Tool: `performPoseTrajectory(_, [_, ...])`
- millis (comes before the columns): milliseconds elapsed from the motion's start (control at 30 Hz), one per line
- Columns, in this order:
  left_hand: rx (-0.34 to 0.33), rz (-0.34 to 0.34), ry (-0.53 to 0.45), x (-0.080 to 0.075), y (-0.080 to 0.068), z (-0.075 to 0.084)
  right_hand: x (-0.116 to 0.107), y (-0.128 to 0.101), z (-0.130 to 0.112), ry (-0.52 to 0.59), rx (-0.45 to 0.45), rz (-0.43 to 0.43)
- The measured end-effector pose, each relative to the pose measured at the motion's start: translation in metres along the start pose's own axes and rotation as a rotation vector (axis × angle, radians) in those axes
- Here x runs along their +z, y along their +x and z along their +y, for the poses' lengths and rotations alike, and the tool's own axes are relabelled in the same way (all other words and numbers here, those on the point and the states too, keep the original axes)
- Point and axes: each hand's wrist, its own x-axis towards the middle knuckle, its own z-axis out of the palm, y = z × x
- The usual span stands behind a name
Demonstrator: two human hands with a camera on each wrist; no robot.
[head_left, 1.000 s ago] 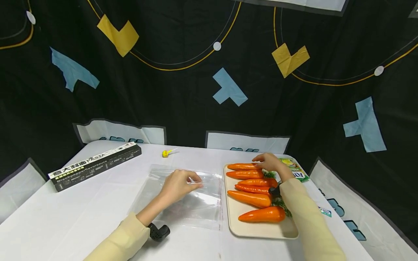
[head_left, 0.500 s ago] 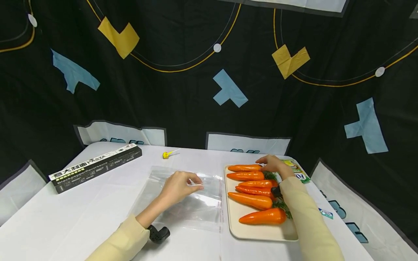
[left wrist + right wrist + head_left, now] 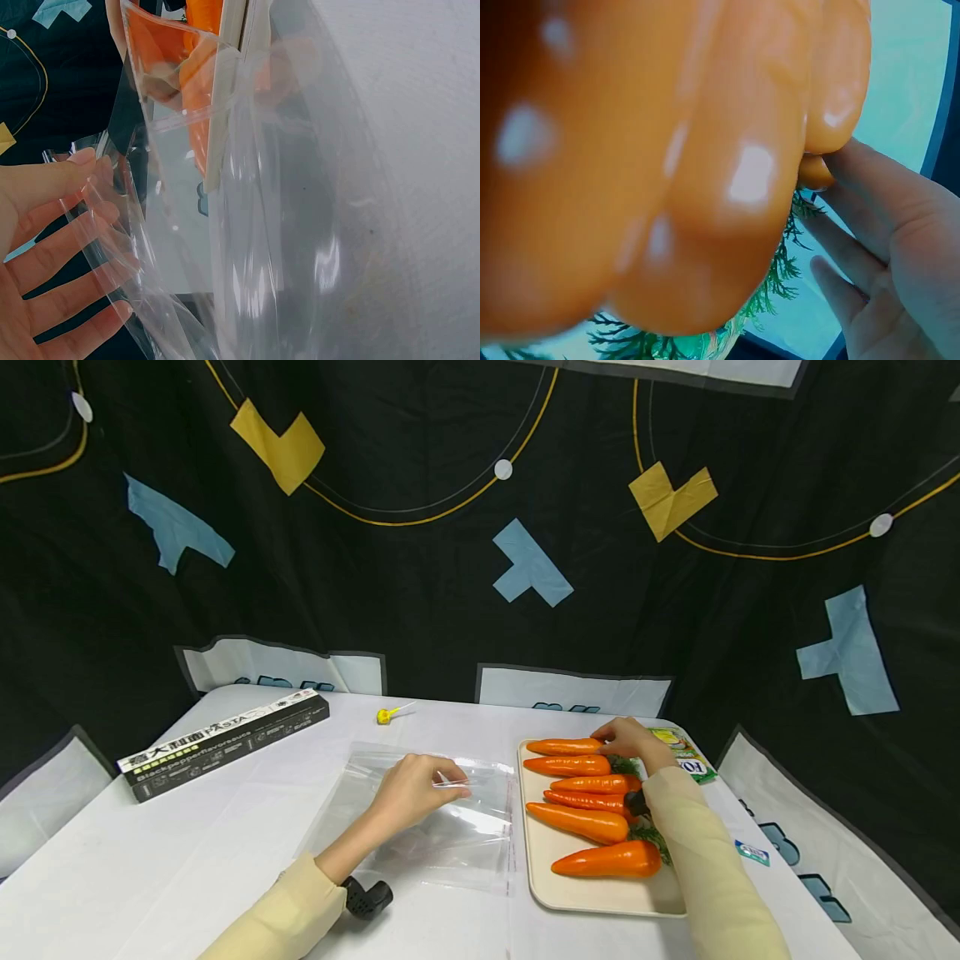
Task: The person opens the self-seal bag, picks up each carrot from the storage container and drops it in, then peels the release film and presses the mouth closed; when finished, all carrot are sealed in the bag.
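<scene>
White cloth covers the counter (image 3: 187,852), with black patterned drapes hung behind it. The left hand (image 3: 411,789) pinches the upper edge of a clear plastic bag (image 3: 442,839) that lies flat under and beyond its fingers; the left wrist view shows the film lifted, with the mouth partly parted. To the right of that hand sits a beige tray (image 3: 600,893) holding five orange carrots in a row, leafy tops toward the right hand (image 3: 628,739). The right hand curls its fingers around the thick end of the farthest carrot (image 3: 564,747), which lies on the tray with its neighbour just beside it.

Procedure note, as judged from here: keep the bag mouth held wide and raised, grip the carrot near its thick end, and lead with the tip so the film does not snag.

Past the left hand lie a long black box (image 3: 225,742) and a small yellow object (image 3: 385,716). A green packet (image 3: 686,753) lies beyond the right hand.
</scene>
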Motion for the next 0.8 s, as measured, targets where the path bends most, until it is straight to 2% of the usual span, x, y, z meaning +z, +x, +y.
performPoseTrajectory(533, [-0.008,-0.003,0.0,0.0,0.0,0.001,-0.008,0.001,0.001,-0.015,-0.082,0.092])
performPoseTrajectory(800, [0.001,-0.004,0.006,0.001,0.0,0.0,-0.013,-0.004,-0.002,-0.055,-0.155,0.214])
